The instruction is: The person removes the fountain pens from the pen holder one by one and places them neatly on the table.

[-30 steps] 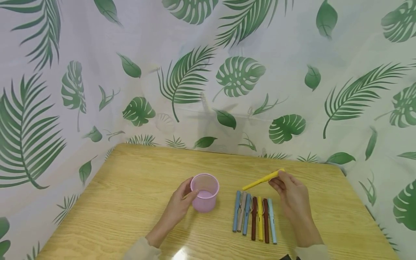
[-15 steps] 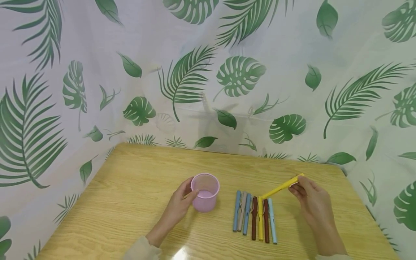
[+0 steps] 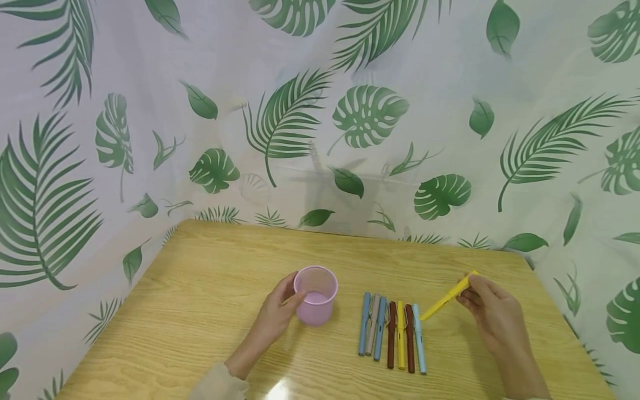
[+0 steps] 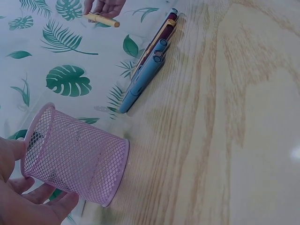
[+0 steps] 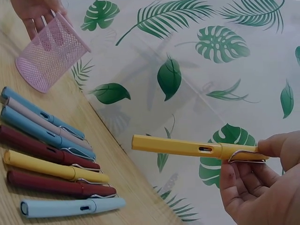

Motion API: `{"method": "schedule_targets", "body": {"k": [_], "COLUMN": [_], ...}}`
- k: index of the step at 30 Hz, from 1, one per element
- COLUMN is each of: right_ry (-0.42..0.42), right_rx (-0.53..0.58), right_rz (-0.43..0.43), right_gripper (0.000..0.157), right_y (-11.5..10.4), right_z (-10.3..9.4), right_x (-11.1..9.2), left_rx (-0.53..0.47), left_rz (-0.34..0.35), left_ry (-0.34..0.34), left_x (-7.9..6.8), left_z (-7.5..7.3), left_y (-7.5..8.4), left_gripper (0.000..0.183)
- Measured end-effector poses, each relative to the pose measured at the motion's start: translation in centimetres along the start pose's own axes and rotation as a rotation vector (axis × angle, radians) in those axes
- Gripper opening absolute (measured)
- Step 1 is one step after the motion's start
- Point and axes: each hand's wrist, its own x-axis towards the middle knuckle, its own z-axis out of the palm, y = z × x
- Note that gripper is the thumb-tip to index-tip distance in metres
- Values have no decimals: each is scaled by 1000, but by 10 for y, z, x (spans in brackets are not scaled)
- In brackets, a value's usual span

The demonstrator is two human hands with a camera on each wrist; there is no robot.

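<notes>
My left hand (image 3: 275, 314) grips a pink mesh pen holder (image 3: 315, 314) near its rim, thumb on the near side and fingers around the far side. The holder stands upright on the table with nothing visible inside. At the right, my right hand (image 3: 497, 316) pinches a yellow pen (image 5: 178, 146) by its clip end between thumb and fingers, raised above the table. Left of that hand lies a row of several capped pens: blue (image 3: 364, 325), grey (image 3: 372, 326), dark red (image 3: 391, 336), yellow (image 3: 400, 336) and pale blue (image 3: 420, 340), side by side.
The light wooden table (image 3: 225, 261) carries the holder and the pen row. A white cloth (image 3: 300, 139) printed with green leaves hangs behind and around it. A patch of glare (image 3: 276, 390) lies near the front of the table.
My right hand has moved right and slightly toward me with the yellow pen, whose free end swung over the row to beside the pale blue pen. The left hand and holder have stayed still.
</notes>
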Motion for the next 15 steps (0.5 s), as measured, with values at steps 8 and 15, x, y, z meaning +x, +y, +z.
{"method": "schedule_targets", "body": {"k": [8, 15], "right_ry": [-9, -16], "right_rx": [-120, -222], "right_rz": [35, 87], "right_gripper": [16, 18], "right_y": [-4, -3], "right_z": [-10, -18], "right_x": [-1, 1], "left_rx": [-10, 1], "left_rz": [-2, -2], "left_ry": [-8, -4], "left_x": [0, 1], "left_z": [0, 0], "left_y": [0, -1], "left_gripper": [57, 56]}}
